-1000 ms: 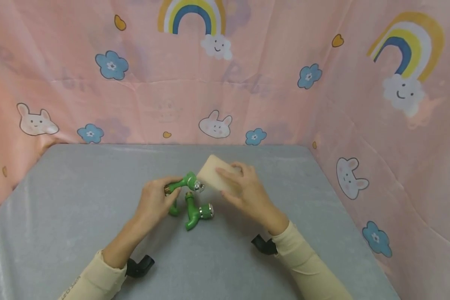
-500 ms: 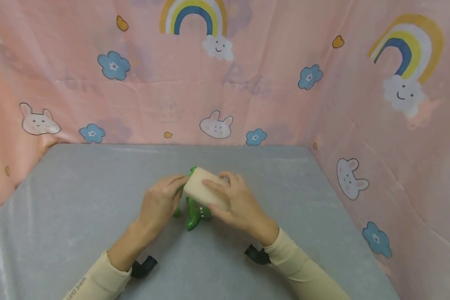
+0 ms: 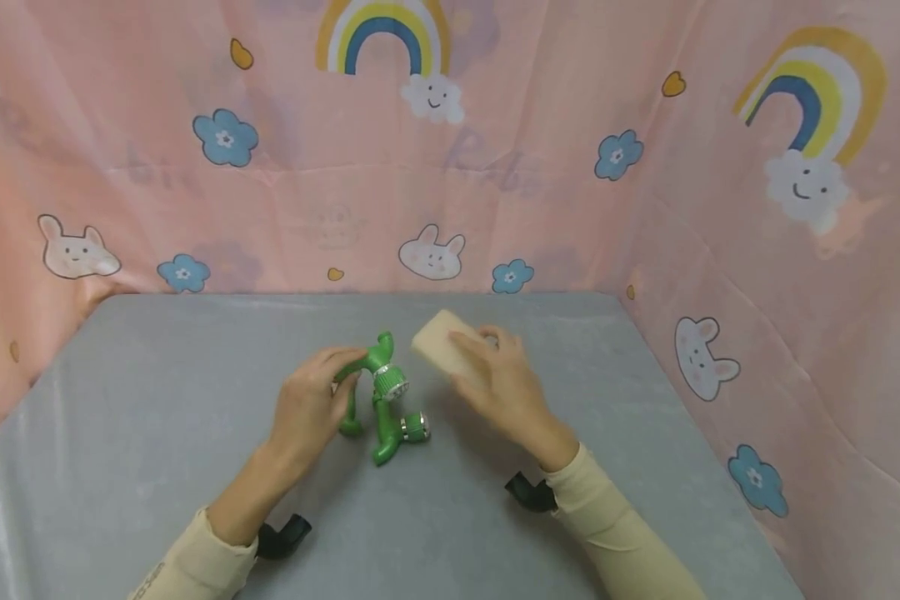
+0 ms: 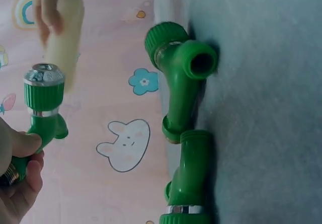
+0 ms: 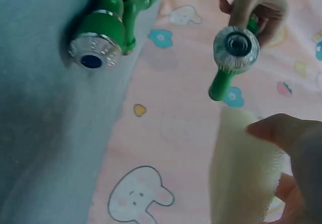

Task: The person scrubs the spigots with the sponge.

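My left hand (image 3: 307,408) pinches a green faucet (image 3: 390,381) by its inlet end, raised above the table. Its ribbed knob with a chrome-coloured cap (image 4: 44,74) points towards the right hand's side. In my right hand (image 3: 517,400) is a cream sponge block (image 3: 444,343), held between thumb and fingers. A small gap parts the sponge from the faucet's knob. Below, a second green faucet (image 3: 387,442) lies on the table. A third faucet (image 4: 181,78) lies beside it, partly hidden by the left hand in the head view.
A grey cloth covers the table (image 3: 157,433). Pink printed curtains (image 3: 285,192) hang at the back and sides. Black elbow-shaped pieces (image 3: 285,537) sit by both wrists.
The sponge moved left over the held faucet, then drew back right and away from it. The held faucet has turned; its spout now points to the back and its knob towards the front right.
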### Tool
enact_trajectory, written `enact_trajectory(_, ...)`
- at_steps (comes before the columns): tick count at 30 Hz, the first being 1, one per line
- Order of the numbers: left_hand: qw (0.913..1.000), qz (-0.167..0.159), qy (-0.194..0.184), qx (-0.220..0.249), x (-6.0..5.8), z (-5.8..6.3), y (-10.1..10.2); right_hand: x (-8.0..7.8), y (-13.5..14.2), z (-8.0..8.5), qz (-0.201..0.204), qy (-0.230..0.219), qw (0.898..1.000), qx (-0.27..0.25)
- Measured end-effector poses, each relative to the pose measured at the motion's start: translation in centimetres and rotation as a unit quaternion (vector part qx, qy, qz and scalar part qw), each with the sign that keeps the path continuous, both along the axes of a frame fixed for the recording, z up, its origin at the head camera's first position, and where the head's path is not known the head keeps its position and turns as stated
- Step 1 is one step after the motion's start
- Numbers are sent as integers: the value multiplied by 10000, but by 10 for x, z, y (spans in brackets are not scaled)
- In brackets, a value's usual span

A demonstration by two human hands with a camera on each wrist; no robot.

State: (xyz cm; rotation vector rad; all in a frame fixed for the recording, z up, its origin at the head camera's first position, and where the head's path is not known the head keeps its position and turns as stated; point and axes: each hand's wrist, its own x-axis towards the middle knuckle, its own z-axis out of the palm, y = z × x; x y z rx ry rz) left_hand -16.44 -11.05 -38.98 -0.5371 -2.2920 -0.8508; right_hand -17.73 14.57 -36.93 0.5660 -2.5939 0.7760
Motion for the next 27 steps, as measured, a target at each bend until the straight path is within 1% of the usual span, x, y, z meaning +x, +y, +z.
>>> enact_trajectory(2, 9997, -64, -116, 182, 0, -1, 0, 3, 1, 3, 252, -55, 9989, -382)
enact_trajectory(4, 9988, -199, -200, 389, 0, -3, 1, 7, -1, 4, 628, -107, 9962, -585)
enact_trajectory(7, 9959, -419, -319, 733, 0, -4, 3, 14, -8, 4, 1191, -110, 9907, -649)
enact_trajectory(10, 9893, -571, -675, 1157, 1, -3, 5, 17, -12, 3, 1362, -205, 9884, -640)
enact_trajectory(12, 9838, -645, -918, 1396, 1, -3, 5, 17, -13, 3, 1302, -280, 9886, -703)
enact_trajectory(14, 9769, -763, -1153, 1630, 1, -3, 5, 15, -14, 3, 1130, -254, 9905, -746)
enact_trajectory(16, 9692, -946, -1339, 1841, 1, -2, 5, 14, -13, 2, 929, -195, 9927, -742)
enact_trajectory(17, 9650, -1038, -1434, 1935, 1, -2, 5, 14, -13, 1, 839, -162, 9936, -737)
enact_trajectory(20, 9479, -1276, -1820, 2282, 0, -1, 5, 11, -12, 0, 651, -97, 9955, -681)
enact_trajectory(22, 9380, -1321, -2063, 2453, 0, -1, 5, 9, -11, -1, 580, -119, 9961, -649)
enact_trajectory(24, 9306, -1303, -2281, 2549, -1, 0, 4, 7, -10, -2, 437, -142, 9971, -614)
enact_trajectory(27, 9245, -1243, -2537, 2558, -2, 1, 4, 4, -6, -1, 138, -192, 9973, -693)
